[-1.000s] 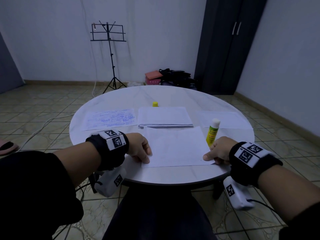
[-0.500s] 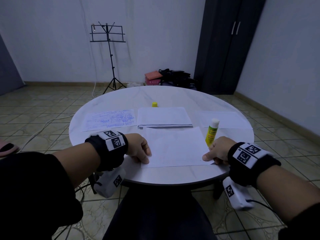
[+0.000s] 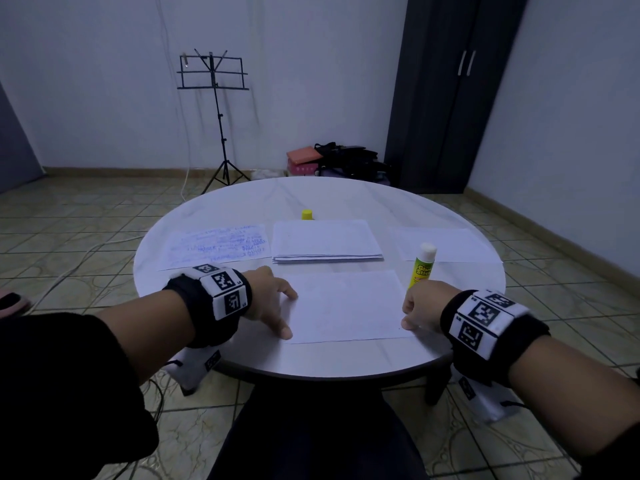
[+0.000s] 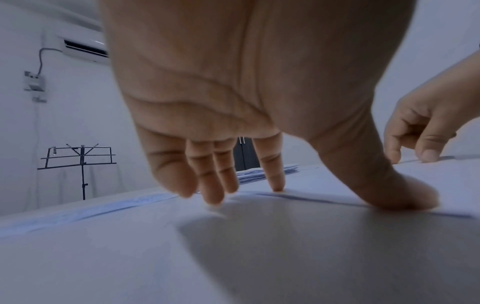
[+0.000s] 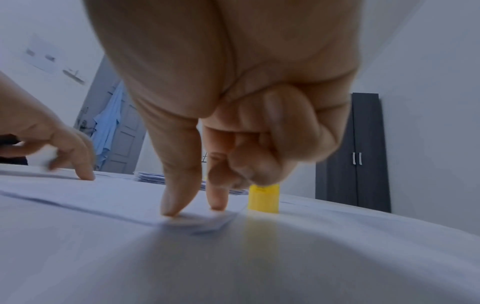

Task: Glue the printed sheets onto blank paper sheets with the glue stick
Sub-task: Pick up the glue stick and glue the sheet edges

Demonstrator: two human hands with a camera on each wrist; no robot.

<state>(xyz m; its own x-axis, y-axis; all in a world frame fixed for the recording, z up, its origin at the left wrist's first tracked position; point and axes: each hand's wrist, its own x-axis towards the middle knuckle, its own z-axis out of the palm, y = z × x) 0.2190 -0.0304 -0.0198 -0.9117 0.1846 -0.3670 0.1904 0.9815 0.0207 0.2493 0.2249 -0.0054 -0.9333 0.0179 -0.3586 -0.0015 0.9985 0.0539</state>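
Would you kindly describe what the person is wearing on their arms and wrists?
Each wrist has a black band topped with white blocks printed with black square codes. A white camera unit hangs under each wrist, with a thin black cable. Black sleeves are pushed up; hands are bare.

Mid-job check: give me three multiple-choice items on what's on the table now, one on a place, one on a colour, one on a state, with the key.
1. Where does the glue stick stand?
A. Beside the right hand, off the near sheet's right edge
B. On the paper stack
C. On the floor

2. What colour is the loose cap behind the paper stack?
A. Red
B. Yellow
C. Black

3. What is the left hand doing?
A. Gripping the glue stick
B. Lifted clear of the table
C. Touching the near sheet at its left edge with fingertips

Key: 1 A, the stick stands upright just beyond the right hand. 2 B, the cap shows yellow in the head view. 3 C, the left wrist view shows thumb and forefinger tips down on the sheet's edge.
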